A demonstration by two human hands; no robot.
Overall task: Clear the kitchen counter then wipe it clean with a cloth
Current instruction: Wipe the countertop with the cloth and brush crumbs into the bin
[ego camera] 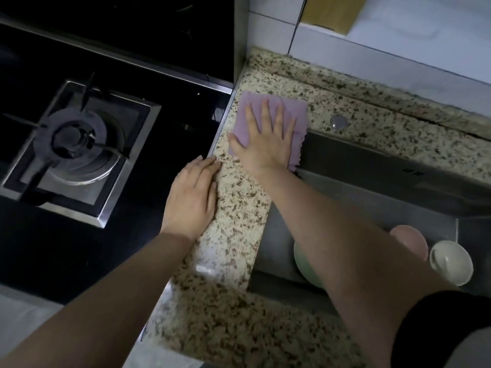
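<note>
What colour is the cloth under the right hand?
Pale purple cloth, pressed flat by the right hand; head view.

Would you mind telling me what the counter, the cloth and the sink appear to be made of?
Counter: speckled beige-brown stone, likely granite, polished, with a glare patch near the front.
Cloth: soft lilac fabric, perhaps microfibre, matte, with a wavy hem.
Sink: grey brushed metal, probably stainless steel, dull sheen.

Right hand (265,139) flat on purple cloth (275,107) — speckled counter (233,208) (beside sink (372,197)), left hand (192,197) resting
</note>
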